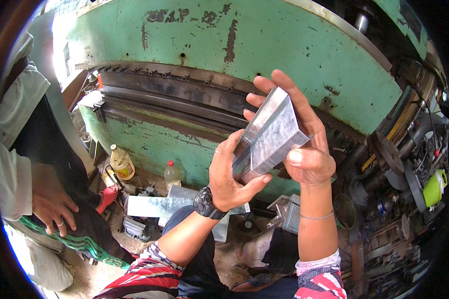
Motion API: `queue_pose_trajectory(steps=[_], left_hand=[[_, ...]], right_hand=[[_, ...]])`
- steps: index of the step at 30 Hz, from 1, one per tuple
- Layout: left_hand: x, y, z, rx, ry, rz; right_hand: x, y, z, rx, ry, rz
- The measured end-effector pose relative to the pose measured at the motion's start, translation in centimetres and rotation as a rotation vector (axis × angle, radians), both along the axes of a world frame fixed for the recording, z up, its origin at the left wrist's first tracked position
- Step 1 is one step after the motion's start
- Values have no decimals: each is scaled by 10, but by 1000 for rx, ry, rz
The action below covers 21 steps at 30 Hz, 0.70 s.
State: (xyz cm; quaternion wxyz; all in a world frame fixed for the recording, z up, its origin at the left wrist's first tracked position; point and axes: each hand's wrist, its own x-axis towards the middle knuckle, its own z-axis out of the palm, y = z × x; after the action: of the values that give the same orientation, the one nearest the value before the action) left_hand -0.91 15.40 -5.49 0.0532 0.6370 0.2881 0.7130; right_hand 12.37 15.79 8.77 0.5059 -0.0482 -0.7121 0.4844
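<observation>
The person's two arms come up from below, and both hands are lifted in front of the big green machine point(199, 35). I see the left hand point(227, 174) low down, with its wrist tipped inward and a black watch point(208, 203) on it. The right hand point(312, 149) is higher, standing up from a straight arm with a thin bracelet point(317, 217).

Between the hands is a metal piece point(277, 137), held up in the air. It is silver and shiny, with cloudy gray smudges on its flat part. It has sharp folds and sides that stand up, a bit like a little open trough. It is tilted, with its far end pointing up.

The left fingers are bent around the near end, and the left thumb reaches across below it. The right fingers are long and a bit spread. They go behind the metal, and their tips peek out past its far side. The right thumb presses near the corner on the right. So both hands are holding it.

On the floor lie flat metal sheets point(152, 207), close to a bottle with a red cap point(172, 175). Another person's hand point(55, 204) rests off to the left.
</observation>
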Motion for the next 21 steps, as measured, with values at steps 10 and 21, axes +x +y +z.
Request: queue_pose_trajectory(steps=[10,21], left_hand=[[0,-1,0,63,42,79],[2,10,2,66,-9,118]], right_hand=[[11,0,-20,-37,130,56],[30,-31,-73,-126,-185,-384]])
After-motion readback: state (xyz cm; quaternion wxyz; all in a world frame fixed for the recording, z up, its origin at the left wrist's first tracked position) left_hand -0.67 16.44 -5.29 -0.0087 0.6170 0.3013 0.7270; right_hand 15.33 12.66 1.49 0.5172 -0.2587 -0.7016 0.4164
